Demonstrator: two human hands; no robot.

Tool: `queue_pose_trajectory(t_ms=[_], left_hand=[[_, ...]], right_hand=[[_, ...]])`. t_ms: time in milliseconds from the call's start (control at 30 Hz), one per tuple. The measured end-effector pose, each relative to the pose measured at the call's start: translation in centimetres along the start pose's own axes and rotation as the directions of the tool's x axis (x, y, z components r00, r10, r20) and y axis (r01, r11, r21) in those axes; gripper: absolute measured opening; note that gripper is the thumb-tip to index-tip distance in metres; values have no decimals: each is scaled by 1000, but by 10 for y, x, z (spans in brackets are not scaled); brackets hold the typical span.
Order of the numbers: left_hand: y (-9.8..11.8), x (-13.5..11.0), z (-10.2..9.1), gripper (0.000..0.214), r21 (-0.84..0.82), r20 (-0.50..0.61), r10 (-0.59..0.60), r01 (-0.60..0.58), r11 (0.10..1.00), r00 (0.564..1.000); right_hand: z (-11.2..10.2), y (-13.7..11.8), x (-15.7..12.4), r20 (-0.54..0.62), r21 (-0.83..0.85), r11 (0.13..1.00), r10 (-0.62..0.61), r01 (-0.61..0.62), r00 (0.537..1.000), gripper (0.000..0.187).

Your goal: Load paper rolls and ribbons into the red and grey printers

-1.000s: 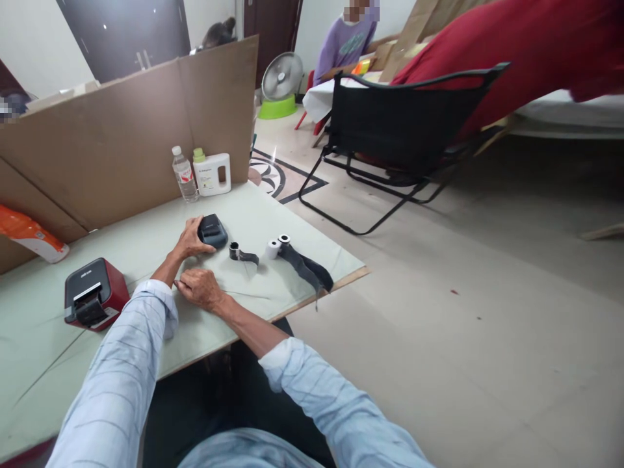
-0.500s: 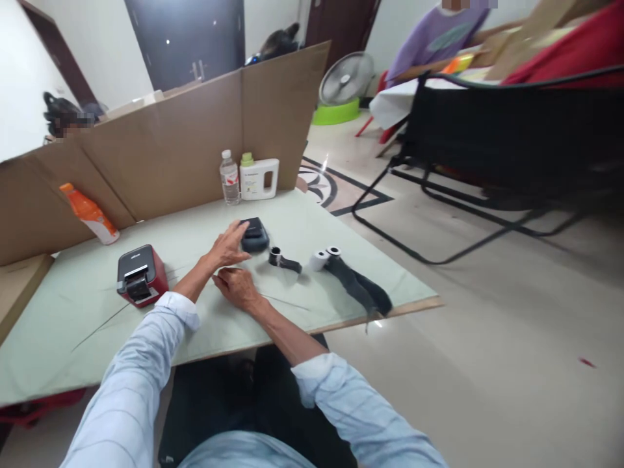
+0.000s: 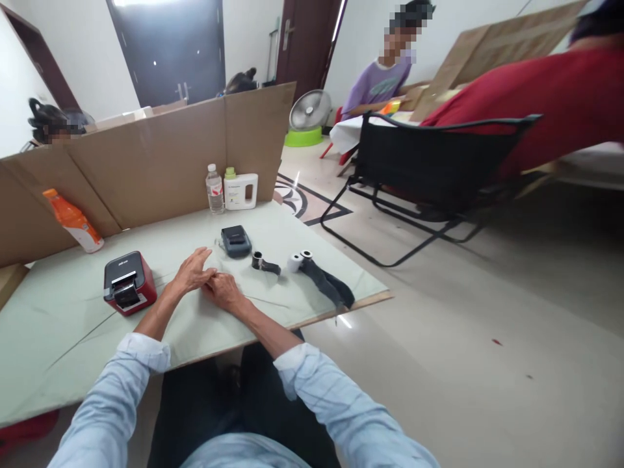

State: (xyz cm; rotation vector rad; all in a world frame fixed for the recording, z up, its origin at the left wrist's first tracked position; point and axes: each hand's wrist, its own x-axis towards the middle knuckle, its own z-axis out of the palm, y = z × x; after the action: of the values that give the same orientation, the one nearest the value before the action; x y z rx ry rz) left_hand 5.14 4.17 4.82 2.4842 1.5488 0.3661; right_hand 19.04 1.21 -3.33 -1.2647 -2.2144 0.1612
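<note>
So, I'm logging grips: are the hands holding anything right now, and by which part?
Nothing that shows. The left hand lies open on the table, the right hand curled against it; the small black printer sits apart, untouched.

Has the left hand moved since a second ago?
Yes: the left hand drew back off the small dark printer, nearer the right hand.

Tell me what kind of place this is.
Probably a makeshift indoor workroom, perhaps in a home: a table screened by a cardboard partition, a red printer on it, and another person seated at a further table across the tiled floor.
</note>
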Motion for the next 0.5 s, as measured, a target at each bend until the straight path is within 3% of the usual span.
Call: queue_pose_trajectory(t_ms=[267, 367, 500], left_hand=[[22, 77, 15, 79, 31, 127, -72, 69, 997, 989], [25, 89, 22, 80, 92, 164, -81, 67, 994, 983], [26, 89, 27, 77, 135, 131, -75, 58, 989, 988]], right_hand=[[-17, -7, 1, 122, 27, 998, 55, -59, 991, 27], [-18, -6, 2, 130, 33, 997, 58, -63, 990, 26], [-15, -5, 4, 138, 57, 996, 53, -61, 989, 25]])
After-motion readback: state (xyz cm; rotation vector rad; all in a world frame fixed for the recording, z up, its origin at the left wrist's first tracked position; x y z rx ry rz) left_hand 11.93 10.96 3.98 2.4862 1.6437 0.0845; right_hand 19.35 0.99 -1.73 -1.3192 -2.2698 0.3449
